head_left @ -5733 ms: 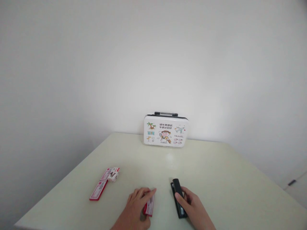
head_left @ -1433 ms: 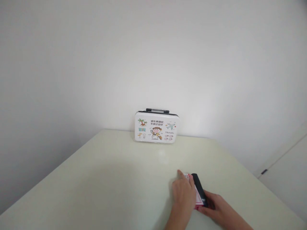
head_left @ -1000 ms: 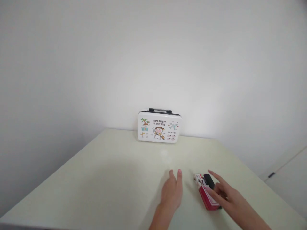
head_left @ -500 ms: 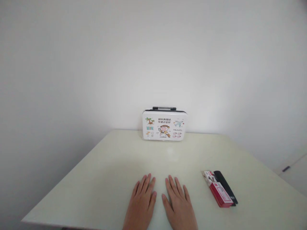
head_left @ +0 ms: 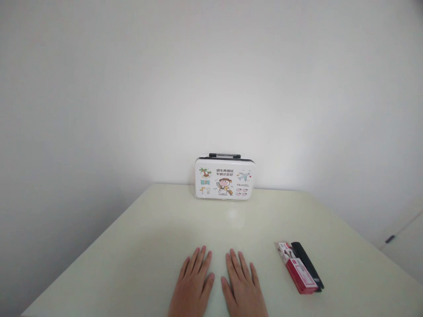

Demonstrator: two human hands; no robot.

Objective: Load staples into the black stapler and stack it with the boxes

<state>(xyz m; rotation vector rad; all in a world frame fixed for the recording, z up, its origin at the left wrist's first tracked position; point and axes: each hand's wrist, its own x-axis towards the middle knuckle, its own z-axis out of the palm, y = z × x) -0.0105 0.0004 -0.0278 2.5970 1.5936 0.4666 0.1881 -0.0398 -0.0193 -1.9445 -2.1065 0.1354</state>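
Hands lie flat at the near edge of the pale cream bench (head_left: 158, 229), palms down and side by side: the left hand (head_left: 193, 286) and the right hand (head_left: 243, 288) are just apart, their fingers (head_left: 201, 259) released, stretched forward and slightly spread, holding nothing. Nearest to the right hand, toward the bench's right edge, lies a flat red-and-white cardboard packet (head_left: 296, 273), and a slim black stapler (head_left: 307, 269) lies touching its right side; both run slantwise, parallel to each other, near the right hand but clear of it. At the far edge, against the white wall, a small white suitcase-shaped tin with cartoon prints and a black handle (head_left: 224, 178) stands upright.
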